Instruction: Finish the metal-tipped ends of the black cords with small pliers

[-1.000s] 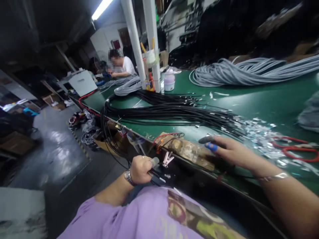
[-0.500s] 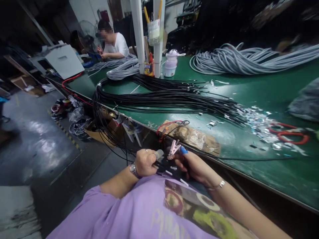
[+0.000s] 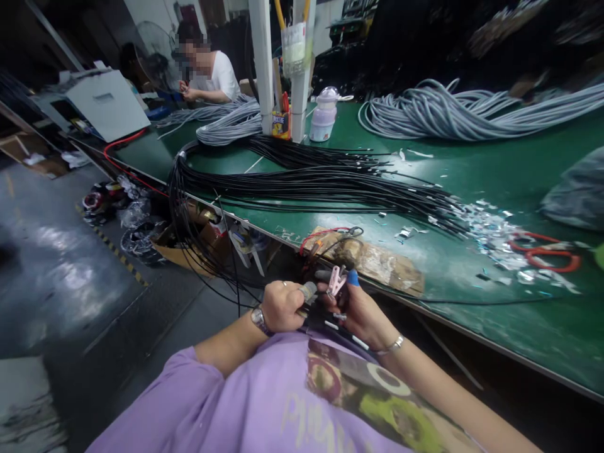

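Observation:
My left hand, with a watch at the wrist and a grey cover on the thumb, is closed around thin black cable, mostly hidden by the fingers. Close beside it, my right hand has a blue cover on the thumb tip. Its thumb and fingers are curled about a small pink clip, pinching it; what the clip's jaws touch cannot be made out. Below the hands, dark cable ends with white pieces lie against the purple shirt.
Black cables lie across the green table, some hanging over its edge. A taped cardboard piece lies near the hands. Foil scraps and red-handled scissors are at right; grey cable coils lie behind. A person sits beyond.
My right hand has moved in around the pink clip, and its fingers have closed more. My left hand has shifted slightly right. The whole view has turned a little.

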The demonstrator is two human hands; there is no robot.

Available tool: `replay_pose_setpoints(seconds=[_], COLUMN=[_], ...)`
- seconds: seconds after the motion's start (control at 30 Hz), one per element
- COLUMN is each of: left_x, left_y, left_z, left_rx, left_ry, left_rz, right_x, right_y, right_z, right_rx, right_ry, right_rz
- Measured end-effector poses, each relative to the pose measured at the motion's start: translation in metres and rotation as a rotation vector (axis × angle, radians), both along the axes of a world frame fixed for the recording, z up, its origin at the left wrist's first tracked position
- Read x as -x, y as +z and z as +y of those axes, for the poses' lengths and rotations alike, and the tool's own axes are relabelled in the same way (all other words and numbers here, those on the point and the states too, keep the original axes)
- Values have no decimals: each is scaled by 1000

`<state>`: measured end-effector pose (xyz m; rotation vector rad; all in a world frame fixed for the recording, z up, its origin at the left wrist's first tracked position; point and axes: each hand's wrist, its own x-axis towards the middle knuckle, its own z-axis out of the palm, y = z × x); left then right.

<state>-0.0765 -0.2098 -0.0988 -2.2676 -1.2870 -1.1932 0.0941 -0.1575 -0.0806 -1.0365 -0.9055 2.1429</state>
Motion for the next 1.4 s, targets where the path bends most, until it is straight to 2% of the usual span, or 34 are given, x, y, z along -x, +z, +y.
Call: replay_pose_setpoints(seconds=[0.1,0.27,0.53,0.7,0.8,0.97,1.13,1.27,1.33,1.4], left_x=[1,1,-3,-5,-5,-3,-3,-3,-3,-2], left_y=[-5,-5,-3,-3,-7,-12,-5,3,5,7], left_z=[0,-1,2,3,3,3,4,1,-3,-9], left_rx=[44,37,5,11,45,104,62,10,70,256], left_ry=[-17,-38,-45,-39,-44,-59,-64,-96,-128,-167], left_rz=[15,2,18,37,47,85,69,-8,-79,-227], right_x=[0,-2,4,5,6,6,5,2,1,-1], right_y=[-3,0,4,5,5,4,1,-5,-7,-8], right_z=[2,5,5,5,4,4,3,2,1,0], right_rx=[131,155,-19,30,77,51,56,94,117,135], right_ry=[34,10,-163,-214,-219,-216,-136,-139,-129,-104], right_rz=[117,180,118,88,67,44,89,102,100,120])
